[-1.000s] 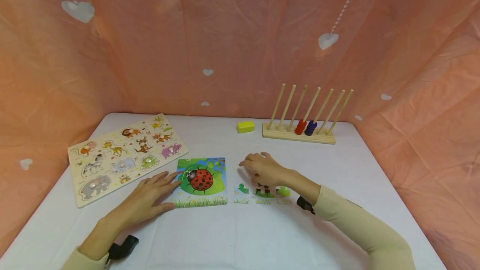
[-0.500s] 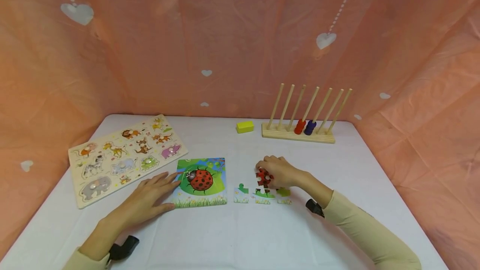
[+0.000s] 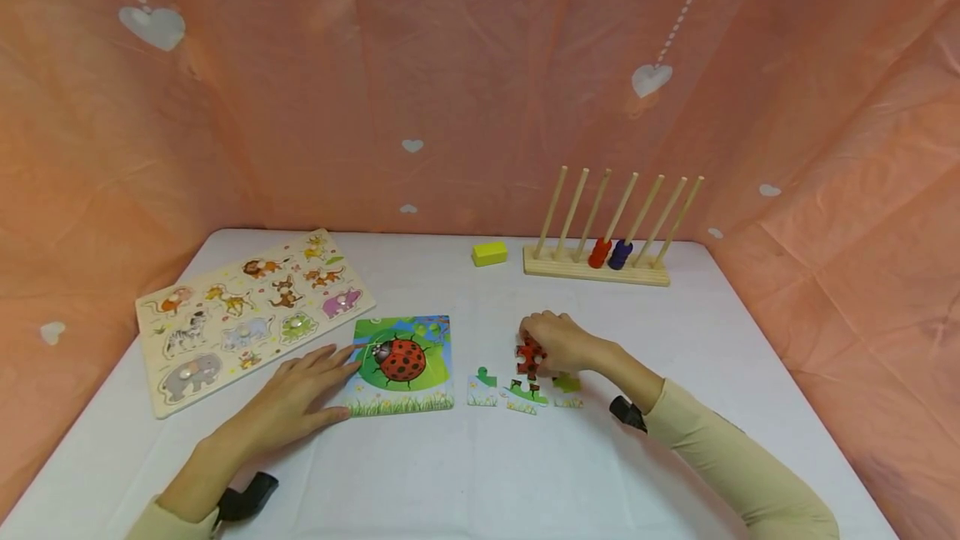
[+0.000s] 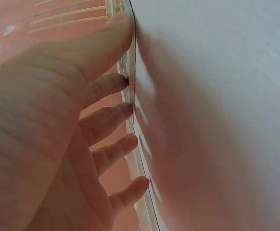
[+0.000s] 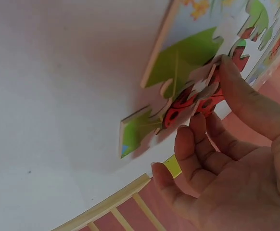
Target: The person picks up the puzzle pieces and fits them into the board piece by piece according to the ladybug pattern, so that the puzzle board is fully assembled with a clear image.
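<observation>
Spread and fairly straight, the left hand (image 3: 307, 390) rests its fingertips on the left edge of the ladybug picture board (image 3: 412, 394). The left wrist view shows the fingers (image 4: 112, 115) against the board's edge. The right hand (image 3: 562, 342) pinches a red spotted puzzle piece (image 3: 529, 359), seen in the right wrist view between the thumb and fingers (image 5: 205, 132). Just in front of it lies a green-and-red grass piece (image 3: 527, 396), tilted, with a green piece (image 3: 482, 390) to its left and another green piece (image 3: 567, 388) to its right. The hand partly hides other pieces.
An animal puzzle board (image 3: 258, 307) lies at the left, near the left hand. Farther back are a yellow block (image 3: 490, 254) and a wooden peg rack (image 3: 596, 270) with red beads (image 3: 600, 253) and blue beads (image 3: 621, 255). A pink curtain hangs behind the table.
My right hand has moved right and curled onto the red piece, which has shifted slightly right. The grass piece in front has turned and slid nearer. The left hand stays still.
</observation>
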Available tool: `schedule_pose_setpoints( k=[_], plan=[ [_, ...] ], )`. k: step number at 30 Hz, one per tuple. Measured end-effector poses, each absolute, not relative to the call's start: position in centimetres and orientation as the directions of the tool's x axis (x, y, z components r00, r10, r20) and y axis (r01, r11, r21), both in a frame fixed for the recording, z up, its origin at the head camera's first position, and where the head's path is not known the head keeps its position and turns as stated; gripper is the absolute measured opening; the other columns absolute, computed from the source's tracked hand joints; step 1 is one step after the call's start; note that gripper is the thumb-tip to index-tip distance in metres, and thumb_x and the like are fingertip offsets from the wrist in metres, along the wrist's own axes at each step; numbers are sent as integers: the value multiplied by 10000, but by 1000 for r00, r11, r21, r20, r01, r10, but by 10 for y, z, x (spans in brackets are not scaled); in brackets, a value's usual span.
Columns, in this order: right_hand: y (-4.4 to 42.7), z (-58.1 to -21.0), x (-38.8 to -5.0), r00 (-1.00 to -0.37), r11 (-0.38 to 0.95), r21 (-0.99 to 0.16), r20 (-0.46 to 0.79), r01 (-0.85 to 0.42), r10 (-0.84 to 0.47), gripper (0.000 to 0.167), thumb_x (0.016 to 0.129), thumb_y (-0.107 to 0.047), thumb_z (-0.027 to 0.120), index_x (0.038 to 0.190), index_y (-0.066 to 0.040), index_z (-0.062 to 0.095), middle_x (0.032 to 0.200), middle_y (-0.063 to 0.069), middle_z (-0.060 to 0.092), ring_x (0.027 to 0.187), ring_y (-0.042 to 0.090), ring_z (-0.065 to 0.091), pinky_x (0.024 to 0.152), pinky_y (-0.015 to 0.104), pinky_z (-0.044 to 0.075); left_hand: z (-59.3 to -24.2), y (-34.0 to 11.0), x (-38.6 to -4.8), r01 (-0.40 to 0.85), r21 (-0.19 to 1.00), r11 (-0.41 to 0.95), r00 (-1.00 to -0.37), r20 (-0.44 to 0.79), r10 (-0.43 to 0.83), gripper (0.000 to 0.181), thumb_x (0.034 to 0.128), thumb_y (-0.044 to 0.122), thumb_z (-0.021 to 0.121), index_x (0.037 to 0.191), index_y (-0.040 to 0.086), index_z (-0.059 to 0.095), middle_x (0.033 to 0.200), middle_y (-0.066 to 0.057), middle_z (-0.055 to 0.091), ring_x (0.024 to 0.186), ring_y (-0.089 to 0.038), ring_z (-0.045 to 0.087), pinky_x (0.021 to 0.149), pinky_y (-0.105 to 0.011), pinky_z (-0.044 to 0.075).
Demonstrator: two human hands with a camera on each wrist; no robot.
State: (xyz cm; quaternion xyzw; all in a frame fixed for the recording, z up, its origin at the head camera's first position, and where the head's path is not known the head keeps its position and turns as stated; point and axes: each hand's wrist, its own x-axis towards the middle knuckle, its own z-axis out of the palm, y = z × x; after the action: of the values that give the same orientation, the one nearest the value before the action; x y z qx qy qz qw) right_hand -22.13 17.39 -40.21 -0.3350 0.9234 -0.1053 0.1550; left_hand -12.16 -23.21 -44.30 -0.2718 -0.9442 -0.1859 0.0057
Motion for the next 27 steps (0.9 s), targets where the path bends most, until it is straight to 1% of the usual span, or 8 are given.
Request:
schedule_pose_setpoints(
  k=[7, 10, 13, 16, 18, 21, 24, 27],
  plan=[
    [173, -400, -224, -755, 759, -365, -192, -538, -627, 430, 759, -22, 841, 1088, -69, 568, 856, -20, 554, 836, 183, 475, 827, 417, 374, -442, -232, -121, 512, 353, 783, -854, 113, 508, 642, 903, 441, 703, 1399, 54, 573, 1532, -177, 421, 1392, -457, 353, 1024, -672, 325],
    [174, -398, -225, -750, 738, -392, -157, -550, -642, 379, 800, 12, 794, 1088, -75, 562, 801, -25, 553, 783, 162, 476, 874, 450, 367, -442, -232, -121, 515, 354, 781, -852, 115, 510, 643, 904, 446, 700, 1398, 53, 574, 1532, -176, 422, 1393, -456, 354, 1021, -670, 329],
    [176, -396, -226, -732, 697, -387, -77, -603, -676, 303, 849, 17, 754, 1092, -65, 592, 825, -17, 609, 798, 161, 527, 920, 504, 380, -442, -232, -121, 522, 344, 780, -849, 120, 515, 646, 903, 454, 698, 1395, 54, 578, 1528, -176, 428, 1388, -455, 362, 1007, -667, 343],
    [174, -396, -228, -717, 663, -366, 16, -653, -697, 223, 887, 23, 707, 1081, -67, 644, 893, -1, 674, 858, 184, 585, 939, 540, 393, -442, -232, -121, 523, 340, 782, -849, 121, 515, 646, 902, 450, 701, 1395, 52, 578, 1526, -177, 431, 1387, -454, 364, 1002, -665, 348],
    [170, -396, -230, -705, 640, -364, 65, -676, -707, 179, 902, 33, 675, 1038, -83, 670, 930, 1, 700, 898, 196, 610, 930, 533, 395, -442, -232, -121, 520, 342, 782, -850, 118, 514, 647, 903, 453, 697, 1396, 52, 576, 1528, -177, 428, 1387, -454, 363, 1005, -667, 344],
    [159, -396, -233, -685, 612, -361, 116, -704, -720, 154, 907, 38, 655, 973, -97, 689, 907, -10, 707, 887, 190, 625, 907, 514, 401, -443, -232, -122, 520, 341, 783, -850, 118, 513, 650, 904, 462, 692, 1395, 52, 576, 1528, -178, 426, 1386, -456, 363, 1009, -672, 339],
    [143, -396, -235, -662, 590, -347, 140, -729, -736, 121, 912, 12, 673, 931, -107, 679, 885, -30, 697, 873, 182, 630, 879, 488, 410, -443, -232, -122, 520, 339, 784, -851, 119, 512, 650, 903, 463, 692, 1395, 52, 576, 1529, -177, 424, 1386, -455, 362, 1011, -670, 339],
    [125, -398, -238, -634, 563, -341, 143, -752, -760, 72, 918, -43, 699, 932, -110, 675, 895, -26, 674, 870, 172, 623, 841, 432, 416, -442, -232, -121, 516, 344, 785, -853, 115, 509, 648, 904, 456, 695, 1397, 54, 575, 1532, -172, 421, 1391, -453, 358, 1015, -666, 336]
  ],
)
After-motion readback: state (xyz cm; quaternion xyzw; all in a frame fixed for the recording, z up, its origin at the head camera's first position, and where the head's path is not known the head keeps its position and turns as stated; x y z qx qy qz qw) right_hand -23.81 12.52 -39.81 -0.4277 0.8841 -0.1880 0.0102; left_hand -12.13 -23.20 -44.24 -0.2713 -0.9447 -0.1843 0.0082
